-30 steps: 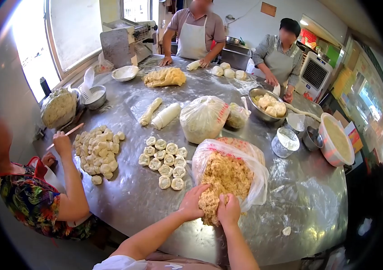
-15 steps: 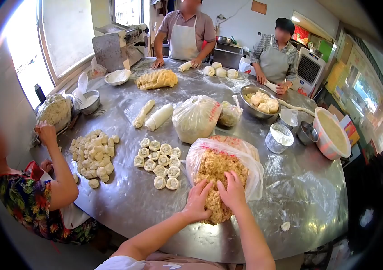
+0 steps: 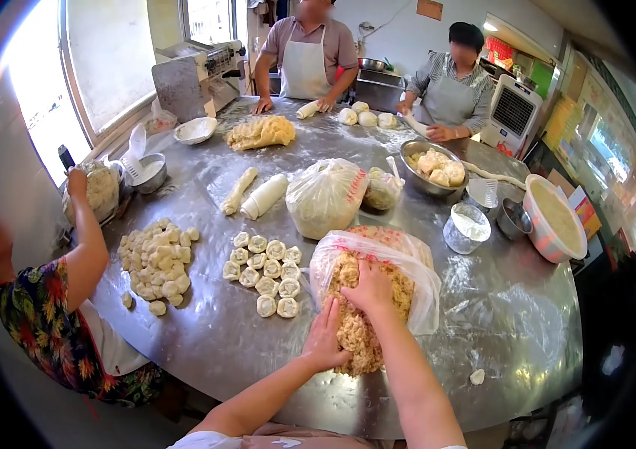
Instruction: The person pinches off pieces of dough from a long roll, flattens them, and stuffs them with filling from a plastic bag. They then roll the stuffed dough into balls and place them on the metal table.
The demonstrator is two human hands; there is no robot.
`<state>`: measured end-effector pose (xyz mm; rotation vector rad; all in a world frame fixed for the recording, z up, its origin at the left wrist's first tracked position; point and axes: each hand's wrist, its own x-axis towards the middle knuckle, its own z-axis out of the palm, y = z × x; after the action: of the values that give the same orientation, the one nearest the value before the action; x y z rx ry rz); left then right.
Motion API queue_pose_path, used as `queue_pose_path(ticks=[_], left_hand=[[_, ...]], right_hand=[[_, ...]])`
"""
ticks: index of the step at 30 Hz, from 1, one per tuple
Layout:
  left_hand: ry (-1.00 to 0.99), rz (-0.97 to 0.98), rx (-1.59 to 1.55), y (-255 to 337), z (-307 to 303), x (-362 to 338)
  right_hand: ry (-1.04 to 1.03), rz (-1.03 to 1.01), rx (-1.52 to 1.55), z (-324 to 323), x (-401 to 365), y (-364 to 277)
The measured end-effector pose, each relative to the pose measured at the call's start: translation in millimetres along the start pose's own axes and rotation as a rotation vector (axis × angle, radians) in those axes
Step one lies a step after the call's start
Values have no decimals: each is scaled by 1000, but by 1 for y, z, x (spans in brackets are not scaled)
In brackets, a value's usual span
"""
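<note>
Golden-brown crumbly mixture (image 3: pixel 358 338) is stretching bodyward from the plastic bag (image 3: pixel 427 303); the left hand (image 3: pixel 323 343), open, is bracing its left side, while the right hand (image 3: pixel 372 290), nearer the bag, is pressing on top, grasp unclear.

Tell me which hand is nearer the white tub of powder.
Right. The right hand is on the far part of the crumbly mixture, with the tub beyond it to the right; the left hand is at the mixture's near left side, farther off.
</note>
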<state>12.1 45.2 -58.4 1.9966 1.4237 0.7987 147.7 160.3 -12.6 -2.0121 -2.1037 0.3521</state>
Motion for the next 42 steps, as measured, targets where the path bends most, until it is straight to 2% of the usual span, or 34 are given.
queue_pose_path(ticks=[6,9,12,15,18,21,22,24,25,27,31,34,37,40,42], left_hand=[[39,28,5,-3,2,-1],[28,59,15,-6,3,0],[13,85,4,-3,-2,1],[11,97,6,-4,-1,0],[15,107,6,-6,2,1],[0,103,-4,-7,1,0],[-8,101,-7,-7,0,1],[-21,114,-159,-11,-4,-2],[-30,119,-236,-12,-5,-4],[21,157,-193,-4,-8,-12],[143,147,-118,6,0,-12],[114,85,79,19,2,-1],[5,48,158,15,7,12],[31,54,165,13,6,18],[35,54,193,14,6,20]], right_hand=[[-31,-42,61,-11,-29,21],[-98,66,150,-29,-50,24],[-136,226,213,-19,-67,40],[-175,234,347,-29,-89,47],[-97,108,383,-20,-106,59],[157,-39,364,-2,-124,63],[184,-67,404,0,-127,64],[235,-125,482,1,-132,66],[304,-139,417,7,-135,69],[436,-159,289,27,-138,77],[445,-58,268,40,-141,74],[356,-40,282,48,-143,63],[284,-78,360,51,-146,62],[445,-139,258,45,-147,67],[434,-77,258,46,-144,62]])
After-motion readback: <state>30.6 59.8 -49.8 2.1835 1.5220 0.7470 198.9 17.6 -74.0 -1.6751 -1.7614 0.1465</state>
